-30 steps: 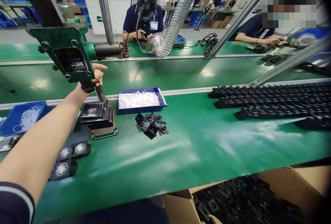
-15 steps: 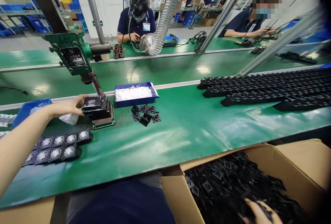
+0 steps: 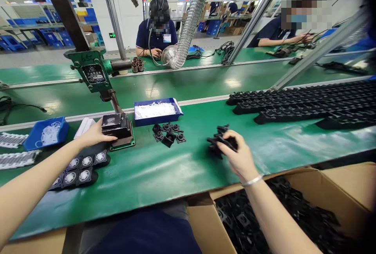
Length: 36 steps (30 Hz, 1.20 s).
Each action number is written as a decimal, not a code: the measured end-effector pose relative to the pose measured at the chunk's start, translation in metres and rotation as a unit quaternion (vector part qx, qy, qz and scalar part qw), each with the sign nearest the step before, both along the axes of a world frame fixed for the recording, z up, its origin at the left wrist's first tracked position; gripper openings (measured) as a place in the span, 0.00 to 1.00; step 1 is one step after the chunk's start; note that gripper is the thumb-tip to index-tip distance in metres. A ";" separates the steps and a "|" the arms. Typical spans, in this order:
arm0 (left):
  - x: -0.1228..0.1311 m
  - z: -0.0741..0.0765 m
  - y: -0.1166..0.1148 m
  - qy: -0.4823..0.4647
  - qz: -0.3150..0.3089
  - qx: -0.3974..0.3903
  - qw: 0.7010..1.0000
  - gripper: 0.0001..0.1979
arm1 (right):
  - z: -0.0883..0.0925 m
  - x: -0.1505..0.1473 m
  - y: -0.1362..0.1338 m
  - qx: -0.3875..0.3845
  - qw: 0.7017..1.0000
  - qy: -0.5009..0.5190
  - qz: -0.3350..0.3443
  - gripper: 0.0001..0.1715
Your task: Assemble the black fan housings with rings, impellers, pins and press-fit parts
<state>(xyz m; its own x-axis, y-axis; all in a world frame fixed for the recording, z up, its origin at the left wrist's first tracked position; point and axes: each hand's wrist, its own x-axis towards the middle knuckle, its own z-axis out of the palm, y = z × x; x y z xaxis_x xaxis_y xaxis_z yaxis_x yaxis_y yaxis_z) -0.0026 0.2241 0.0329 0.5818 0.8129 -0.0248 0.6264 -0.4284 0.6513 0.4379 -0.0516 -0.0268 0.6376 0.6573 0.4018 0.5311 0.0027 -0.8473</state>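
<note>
My right hand [image 3: 239,154] is closed around a bunch of black plastic fan housings [image 3: 220,140], held above the green table, slightly blurred. A small group of similar black housings [image 3: 169,132] lies to its left. My left hand [image 3: 95,134] grips the left side of a black metal block [image 3: 116,125] on the base of a green hand press [image 3: 94,76]. Its thumb lies along the block's front; the other fingers are partly hidden. Close to that wrist stand two rows of black fan frames with white impellers [image 3: 85,168].
A blue tray of thin white pieces [image 3: 157,109] stands behind the loose housings. At left are a blue bin [image 3: 49,130] and white strips [image 3: 17,160]. Long rows of black parts [image 3: 293,105] fill the right. A cardboard box [image 3: 202,222] of black parts sits below the edge. Two co-workers sit opposite.
My right hand has come up out of the cardboard box to above the table, with black fan housings in it. My left hand stays at the metal block. The view has shifted slightly.
</note>
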 end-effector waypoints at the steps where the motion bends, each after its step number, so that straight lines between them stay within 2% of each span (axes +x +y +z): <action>1: -0.001 -0.001 0.002 0.002 -0.002 -0.002 1.000 0.46 | -0.001 -0.006 0.017 -0.013 0.999 -0.014 0.028 0.16; 6: 0.000 -0.001 0.003 0.007 -0.013 0.009 1.000 0.46 | -0.006 -0.025 0.079 -0.061 0.991 -0.047 0.111 0.13; 11: 0.003 0.002 -0.002 0.016 -0.005 0.023 1.000 0.43 | -0.007 -0.030 0.103 -0.083 0.982 -0.083 0.149 0.14; 17: 0.003 0.002 -0.003 0.022 0.008 0.004 1.000 0.44 | -0.008 -0.035 0.106 -0.094 0.975 -0.107 0.172 0.20; 23: 0.012 0.016 -0.012 -0.002 0.028 0.056 0.998 0.47 | -0.012 -0.048 0.099 -0.102 0.976 -0.099 0.167 0.43; 27: 0.019 0.021 -0.016 0.012 0.043 0.077 0.996 0.43 | -0.019 -0.054 0.092 -0.105 0.979 -0.074 0.157 0.51; 31: 0.020 0.019 -0.014 0.016 0.044 0.093 0.995 0.42 | -0.025 -0.056 0.090 -0.103 0.980 -0.061 0.157 0.51; 36: 0.018 0.016 -0.014 0.007 0.036 0.108 0.993 0.42 | -0.029 -0.055 0.087 -0.074 0.985 -0.046 0.147 0.43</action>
<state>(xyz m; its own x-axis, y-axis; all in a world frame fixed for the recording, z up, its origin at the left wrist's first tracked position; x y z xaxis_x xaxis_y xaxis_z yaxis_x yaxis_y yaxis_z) 0.0156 0.2099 0.0484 0.5233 0.8394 0.1469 0.6685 -0.5113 0.5401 0.3826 0.0351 -0.0560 0.3767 0.8639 0.3342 0.6004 0.0470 -0.7983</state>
